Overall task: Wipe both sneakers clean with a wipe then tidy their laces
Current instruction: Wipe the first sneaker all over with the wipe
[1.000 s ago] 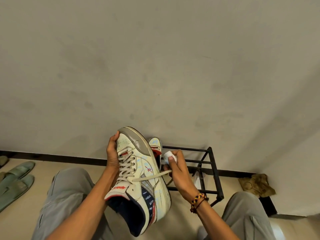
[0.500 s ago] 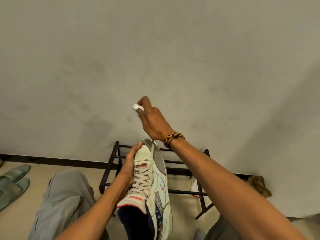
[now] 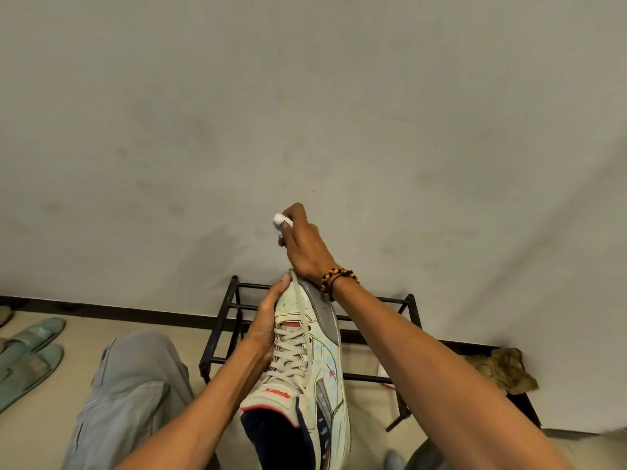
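A person is sitting on the floor (image 3: pixel 30 432) facing a matte, faintly smudged grey wall (image 3: pixel 305 113), and the left hand (image 3: pixel 268 330) is gripping a worn cream leather sneaker (image 3: pixel 312 361) along its left side, thumb tip reaching up by the rounded toe, fingers wrapping behind where they cannot be seen. The sneaker is pointing toe-up, its padded tongue with a red label and dark lining nearest the camera, a smooth grey panel running along the toe's right edge, and flat beige laces (image 3: pixel 288 354) criss-crossing through the eyelets; one lace end is running straight up over the toe. The right hand (image 3: pixel 303 245), wearing a beaded black-and-amber bracelet (image 3: pixel 337 278) at the wrist, is reaching above the toe with fingers curled, pinching a small wadded white wipe (image 3: pixel 279 220) at the fingertips; whether it is also pulling the lace cannot be told. Behind the sneaker a thin black metal shoe rack (image 3: pixel 412 320) is standing against the wall. A pair of soft green slides (image 3: pixel 30 354) is lying near the left edge of the floor, and a crumpled tan cloth (image 3: pixel 502 368) is sitting near the wall on the right. Grey trouser legs (image 3: pixel 135 385) are framing the sneaker.
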